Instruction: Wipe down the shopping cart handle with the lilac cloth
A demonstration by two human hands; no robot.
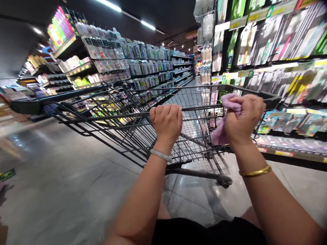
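Observation:
A black wire shopping cart [103,114] stands tilted in front of me in a store aisle. My left hand [166,123] is closed in a fist around the cart's handle bar [200,107]; a pale bangle sits on that wrist. My right hand [243,119] is closed on a pink cloth [220,132] and rests on the same bar further right. The cloth bunches above the knuckles and hangs below the hand. A gold bangle circles the right wrist. The cart basket looks empty.
Shelves of packaged goods [291,70] run close along the right, low ledge at cart height. Another long shelf row [117,63] lines the left of the aisle. Grey tiled floor [63,184] spreads to the left. A green floor sticker [7,175] lies at far left.

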